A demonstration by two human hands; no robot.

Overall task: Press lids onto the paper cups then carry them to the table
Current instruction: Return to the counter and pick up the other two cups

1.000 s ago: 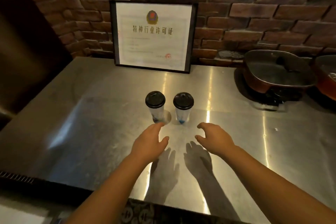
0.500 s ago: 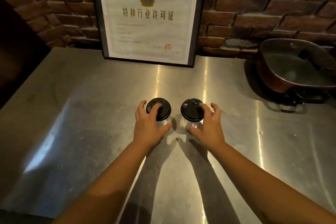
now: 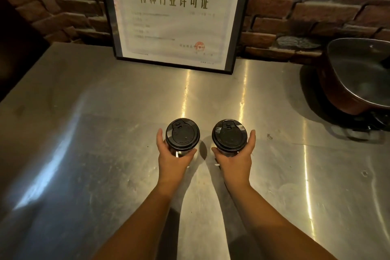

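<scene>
Two paper cups with black lids stand side by side near the middle of a steel counter (image 3: 84, 133). My left hand (image 3: 172, 157) wraps around the body of the left cup (image 3: 182, 134), thumb on its right side. My right hand (image 3: 236, 160) grips the right cup (image 3: 229, 135) the same way, fingers curled round its right side. From above I see mostly the lids; the cup walls are largely hidden under them and my fingers. Whether the cups rest on the counter or hang just above it I cannot tell.
A framed certificate (image 3: 175, 17) leans on the brick wall behind the cups. A dark red pan (image 3: 356, 78) sits on a burner at the right. A dark appliance edge (image 3: 12, 48) borders the counter's left.
My hands reached forward from in front of the cups, then closed around their bodies. The camera has come closer and looks more steeply down.
</scene>
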